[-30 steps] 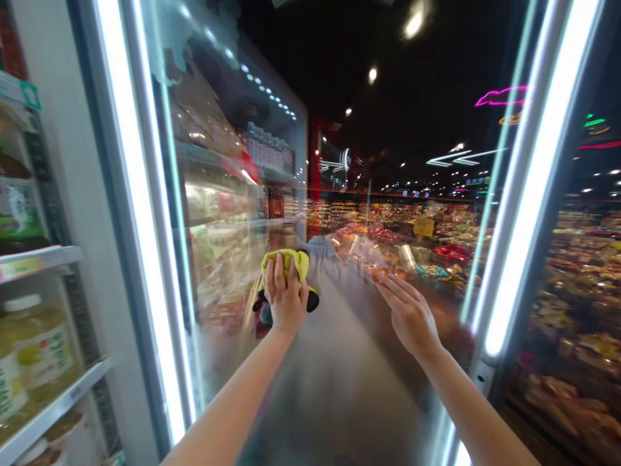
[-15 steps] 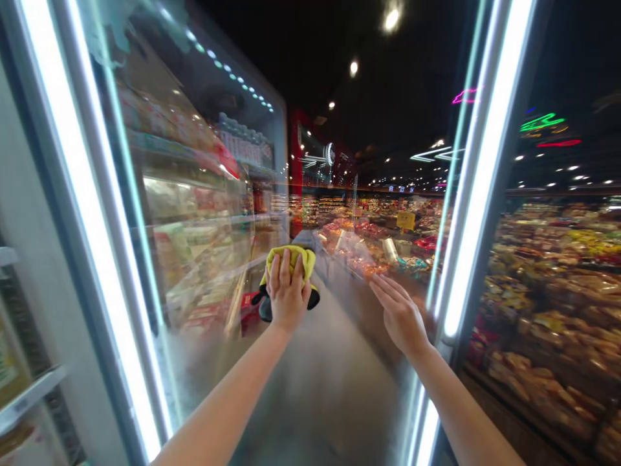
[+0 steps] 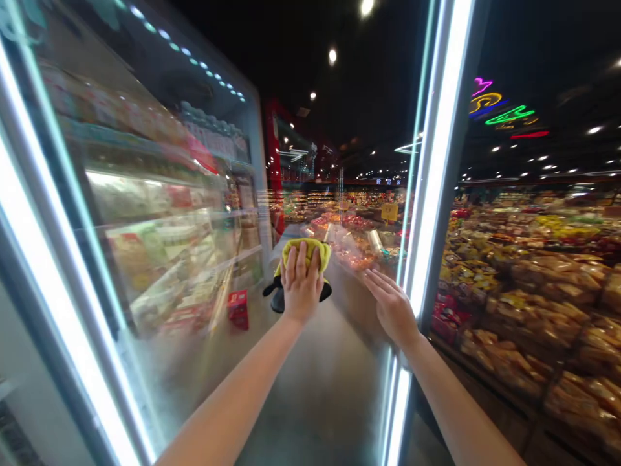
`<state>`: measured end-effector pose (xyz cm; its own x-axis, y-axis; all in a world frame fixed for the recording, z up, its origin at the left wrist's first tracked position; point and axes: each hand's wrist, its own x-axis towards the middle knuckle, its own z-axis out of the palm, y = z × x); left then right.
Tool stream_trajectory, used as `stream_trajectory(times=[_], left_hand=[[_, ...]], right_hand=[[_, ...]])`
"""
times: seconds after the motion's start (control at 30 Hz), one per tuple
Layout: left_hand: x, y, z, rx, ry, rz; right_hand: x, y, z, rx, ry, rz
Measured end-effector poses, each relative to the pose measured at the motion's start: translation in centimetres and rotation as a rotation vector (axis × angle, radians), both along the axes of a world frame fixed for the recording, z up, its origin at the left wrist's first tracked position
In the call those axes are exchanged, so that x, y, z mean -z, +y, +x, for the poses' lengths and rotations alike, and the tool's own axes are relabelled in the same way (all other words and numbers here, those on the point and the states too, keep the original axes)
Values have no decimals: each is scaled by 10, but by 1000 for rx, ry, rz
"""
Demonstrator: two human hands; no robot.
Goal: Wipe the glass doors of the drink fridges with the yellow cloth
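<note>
My left hand [image 3: 301,288] presses a yellow cloth [image 3: 305,249] with dark edges against a clear glass door panel [image 3: 310,395]. Its fingers lie over the cloth, and part of the fabric is hidden behind the palm. To the right, my right hand [image 3: 392,309] has straight fingers held close together and nothing in it. It is beside the lit right edge of the door, near the glass; whether it touches the pane I cannot tell. Haze clouds the lower part of the glass.
Bright light strips run along the door's left side [image 3: 53,278] and right side [image 3: 436,149]. Shelves of packaged goods [image 3: 160,246] show at left, blurred, with a red box [image 3: 238,309] low down. Piles of bagged food [image 3: 538,310] fill displays at right.
My left hand and the cloth have moved right across the glass, closer to the right light strip. The view has turned right, and my right hand keeps its stretched pose.
</note>
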<state>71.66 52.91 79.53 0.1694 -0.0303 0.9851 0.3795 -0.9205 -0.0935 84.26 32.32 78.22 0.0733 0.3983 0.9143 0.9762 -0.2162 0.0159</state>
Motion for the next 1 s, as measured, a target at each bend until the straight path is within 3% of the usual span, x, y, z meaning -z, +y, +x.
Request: stream_trajectory(times=[0.1, 0.23, 0.3, 0.47, 0.53, 0.6, 0.7, 0.77, 0.87, 0.93, 1.0], left_hand=[[-9, -26, 27, 50, 77, 93], [18, -26, 24, 134, 291, 344], [20, -21, 22, 136, 307, 379], [-28, -44, 55, 125, 153, 153], [-32, -58, 67, 168, 201, 187], [-16, -64, 70, 194, 276, 303], [24, -57, 60, 210, 377, 515], [34, -50, 56, 214, 415, 597], [12, -55, 67, 226, 400, 584], [-12, -70, 83, 237, 357, 485], [-23, -87, 98, 253, 329, 378]], right_hand=[[-3, -10, 7, 6, 39, 58], [0, -30, 19, 44, 86, 70], [2, -41, 26, 62, 101, 64], [0, -57, 38, 74, 113, 108], [-1, -60, 39, 57, 116, 125], [1, -63, 40, 43, 124, 137], [5, -70, 41, 40, 149, 149], [7, -74, 41, 41, 167, 146], [4, -78, 42, 33, 178, 154], [2, -77, 43, 23, 178, 198], [2, -74, 44, 8, 183, 253]])
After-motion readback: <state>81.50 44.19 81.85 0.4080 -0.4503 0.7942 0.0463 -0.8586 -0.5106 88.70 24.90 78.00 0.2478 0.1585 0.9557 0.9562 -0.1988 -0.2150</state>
